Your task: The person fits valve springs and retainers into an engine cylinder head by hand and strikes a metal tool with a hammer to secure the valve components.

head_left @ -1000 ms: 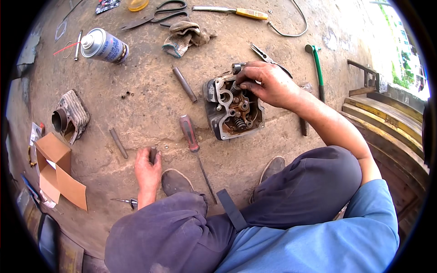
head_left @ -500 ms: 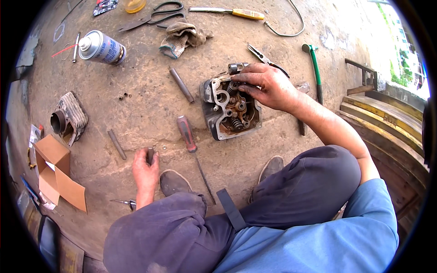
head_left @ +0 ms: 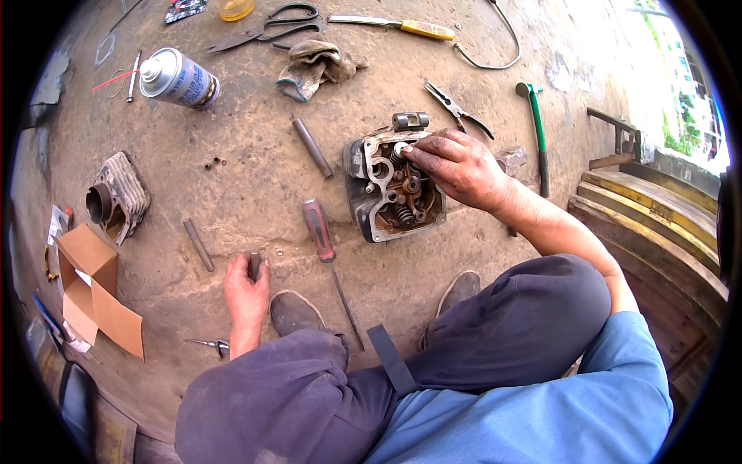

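Note:
My left hand [head_left: 246,298] rests low on the ground, closed around a short steel pin [head_left: 254,264]. A dirty engine cylinder head [head_left: 379,224] lies open side up, with springs and rusty parts inside. My right hand [head_left: 456,172] reaches over its upper part, fingertips pinched at the top of a valve spring, by a small pale round piece [head_left: 401,148]; exactly what they grip is unclear. A steel roller part [head_left: 410,120] sits at the head's top edge. A red-and-grey screwdriver [head_left: 318,228] lies between my hands.
Around lie a finned cylinder [head_left: 127,189], steel rods [head_left: 311,145], a spray can [head_left: 178,81], gloves [head_left: 313,69], shears [head_left: 278,27], pliers [head_left: 452,104], a green-handled hammer [head_left: 537,131] and an open cardboard box [head_left: 108,317]. Wooden boards [head_left: 649,216] are stacked at right.
My right hand has shifted slightly down and right, uncovering more of the roller part and a pale piece at the spring's top. My left hand is almost unmoved, still on the pin.

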Tool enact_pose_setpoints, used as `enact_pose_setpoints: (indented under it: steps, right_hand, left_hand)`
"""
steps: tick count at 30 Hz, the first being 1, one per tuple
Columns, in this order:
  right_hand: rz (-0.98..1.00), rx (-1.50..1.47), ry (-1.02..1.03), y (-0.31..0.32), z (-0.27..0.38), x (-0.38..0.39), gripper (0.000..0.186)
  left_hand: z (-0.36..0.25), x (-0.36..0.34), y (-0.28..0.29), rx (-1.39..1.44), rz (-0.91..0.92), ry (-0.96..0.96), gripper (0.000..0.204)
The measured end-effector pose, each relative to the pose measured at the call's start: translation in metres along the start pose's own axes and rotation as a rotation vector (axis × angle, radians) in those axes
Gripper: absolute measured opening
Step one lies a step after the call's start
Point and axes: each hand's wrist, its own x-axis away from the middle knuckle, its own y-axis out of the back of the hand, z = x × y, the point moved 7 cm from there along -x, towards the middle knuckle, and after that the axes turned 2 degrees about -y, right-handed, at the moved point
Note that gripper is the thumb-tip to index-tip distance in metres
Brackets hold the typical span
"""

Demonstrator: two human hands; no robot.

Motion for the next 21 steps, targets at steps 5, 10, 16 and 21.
enact_pose_setpoints:
  steps: [5,10,16,21]
  right_hand:
    - [-0.05,-0.008,-0.017,-0.001,-0.001,0.003,0.05]
    - [-0.098,-0.074,-0.052,0.0,-0.001,0.005,0.043]
    - [-0.159,-0.119,-0.134,0.008,-0.007,0.001,0.037]
    - [-0.115,-0.087,-0.081,0.001,-0.005,-0.002,0.036]
  left_hand:
    - [0.0,0.0,-0.001,-0.023,0.005,0.012,0.022]
    - [0.001,0.001,0.0,-0.027,-0.001,0.005,0.023]
    - [0.004,0.0,-0.002,-0.032,0.0,0.009,0.024]
    - [0.007,0.0,-0.003,-0.011,-0.005,0.01,0.024]
